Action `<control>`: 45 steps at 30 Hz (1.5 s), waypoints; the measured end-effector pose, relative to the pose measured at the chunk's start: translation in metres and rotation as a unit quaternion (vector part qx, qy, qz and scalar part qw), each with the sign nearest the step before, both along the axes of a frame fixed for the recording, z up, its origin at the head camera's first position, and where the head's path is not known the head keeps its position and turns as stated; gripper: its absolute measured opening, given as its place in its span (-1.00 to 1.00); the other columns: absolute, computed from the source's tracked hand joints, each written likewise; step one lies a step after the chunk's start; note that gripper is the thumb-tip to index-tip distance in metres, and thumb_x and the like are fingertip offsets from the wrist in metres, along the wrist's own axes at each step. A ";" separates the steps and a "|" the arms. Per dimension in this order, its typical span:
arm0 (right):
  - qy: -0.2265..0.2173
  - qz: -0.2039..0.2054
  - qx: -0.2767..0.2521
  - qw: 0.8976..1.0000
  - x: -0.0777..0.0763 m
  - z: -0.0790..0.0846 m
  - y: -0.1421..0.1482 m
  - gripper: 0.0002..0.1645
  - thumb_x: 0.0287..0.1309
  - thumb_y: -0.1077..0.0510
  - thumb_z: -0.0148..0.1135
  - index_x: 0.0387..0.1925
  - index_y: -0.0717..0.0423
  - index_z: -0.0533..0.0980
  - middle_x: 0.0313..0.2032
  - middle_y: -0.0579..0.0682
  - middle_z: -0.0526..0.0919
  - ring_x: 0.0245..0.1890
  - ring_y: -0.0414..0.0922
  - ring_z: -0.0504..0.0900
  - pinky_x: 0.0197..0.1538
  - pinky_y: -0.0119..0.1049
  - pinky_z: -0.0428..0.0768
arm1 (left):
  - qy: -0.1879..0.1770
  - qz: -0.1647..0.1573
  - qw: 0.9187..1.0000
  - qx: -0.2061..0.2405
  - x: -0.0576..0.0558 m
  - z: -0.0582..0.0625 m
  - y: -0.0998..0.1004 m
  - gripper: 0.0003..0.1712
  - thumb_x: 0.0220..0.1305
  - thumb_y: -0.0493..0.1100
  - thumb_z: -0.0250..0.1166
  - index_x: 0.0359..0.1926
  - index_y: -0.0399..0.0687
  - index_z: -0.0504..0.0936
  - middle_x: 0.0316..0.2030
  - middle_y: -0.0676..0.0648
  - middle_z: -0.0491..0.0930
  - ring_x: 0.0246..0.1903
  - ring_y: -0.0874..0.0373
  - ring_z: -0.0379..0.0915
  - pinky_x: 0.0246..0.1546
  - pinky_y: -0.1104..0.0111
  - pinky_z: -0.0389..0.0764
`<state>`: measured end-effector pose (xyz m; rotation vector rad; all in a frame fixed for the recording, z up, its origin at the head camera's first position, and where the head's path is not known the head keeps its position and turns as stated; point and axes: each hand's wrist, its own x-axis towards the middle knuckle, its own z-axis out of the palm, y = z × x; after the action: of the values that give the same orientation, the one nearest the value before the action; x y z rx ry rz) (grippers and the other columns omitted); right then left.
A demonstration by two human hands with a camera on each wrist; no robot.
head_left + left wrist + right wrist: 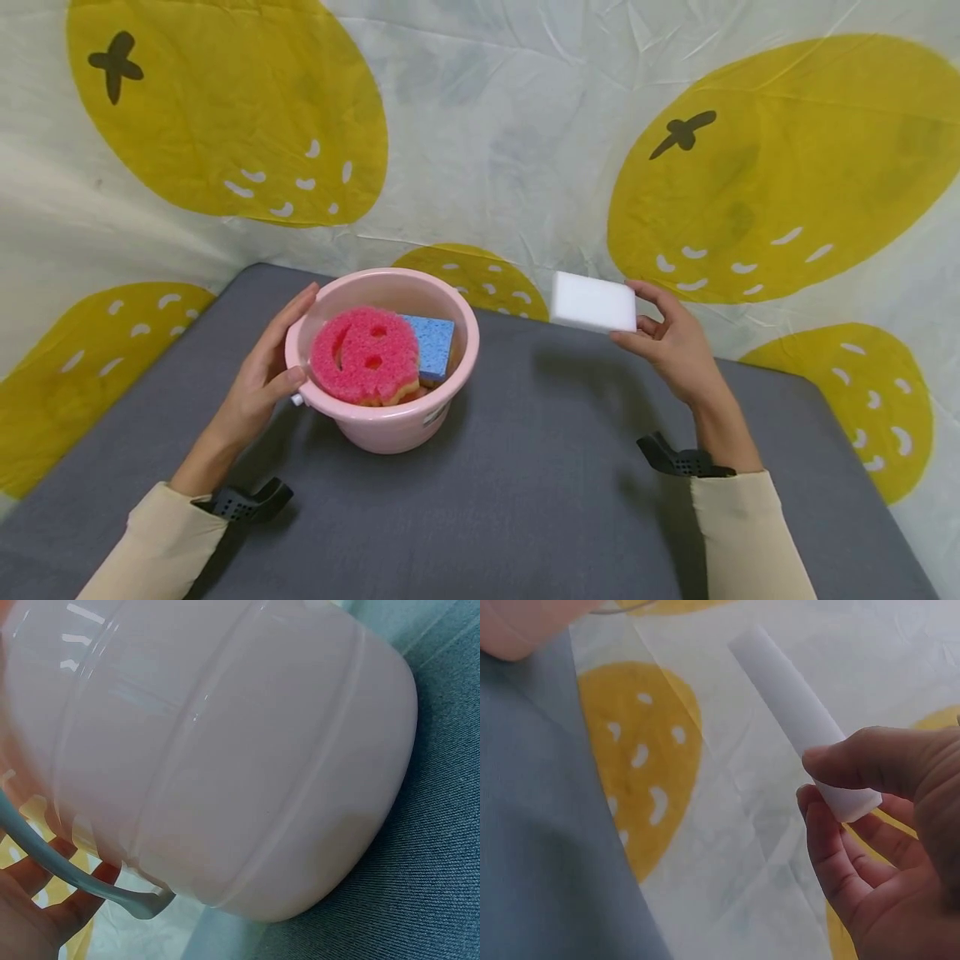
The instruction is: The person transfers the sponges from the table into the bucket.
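My left hand [258, 379] holds a pink bucket [386, 432] by its left side, thumb at the rim. In the left wrist view the fingers [79, 911] reach past the bucket's grey handle [71, 871] to its wall. Inside the bucket lie a round pink smiley-face sponge [363, 354] and a blue rectangular sponge [431, 343], partly covered by the pink one. On the right, my right hand [678, 350] pinches a white block sponge [594, 302] at one end, raised above the table, between thumb and fingers.
A dark grey table [517, 475] spreads under both hands. Behind it hangs a white cloth [495, 125] printed with large yellow fruit shapes. Black bands [682, 458] circle both wrists, below which are cream sleeves [750, 533].
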<state>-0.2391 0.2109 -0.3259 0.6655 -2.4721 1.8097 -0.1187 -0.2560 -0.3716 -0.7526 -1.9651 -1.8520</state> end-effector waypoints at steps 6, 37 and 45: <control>0.001 0.018 0.007 1.000 -0.002 0.007 -0.019 -0.14 0.10 0.35 0.31 0.40 0.15 0.15 0.30 0.09 0.18 -0.05 -0.10 0.55 -0.13 -0.44 0.58 | 0.000 0.004 1.000 -0.001 0.000 0.000 0.000 -0.13 0.07 -0.38 0.12 0.45 -0.26 0.06 0.45 -0.21 -0.06 0.38 -0.07 -0.13 0.17 0.46 0.32; 0.049 0.085 -0.016 0.995 -0.001 0.031 -0.122 -0.14 0.07 0.41 0.30 0.38 0.02 0.19 0.25 0.03 0.27 -0.17 0.05 0.58 -0.18 -0.31 0.62 | -0.014 0.008 1.000 -0.010 0.003 0.001 -0.002 -0.07 0.01 -0.42 0.11 0.47 -0.19 0.04 0.45 -0.20 -0.06 0.36 -0.06 -0.10 0.07 0.44 0.44; 0.098 0.064 0.046 0.992 -0.003 0.037 -0.139 -0.12 0.05 0.37 0.34 0.38 -0.01 0.20 0.27 0.02 0.26 -0.22 0.04 0.57 -0.23 -0.25 0.61 | -0.018 0.010 1.000 -0.014 0.002 0.002 -0.001 -0.08 0.03 -0.41 0.11 0.47 -0.16 0.05 0.46 -0.19 -0.06 0.36 -0.06 -0.11 0.10 0.45 0.41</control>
<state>-0.2421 0.0717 -0.2891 0.9766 -2.4450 1.5849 -0.1168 -0.2567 -0.3698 -0.7091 -2.0173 -1.8423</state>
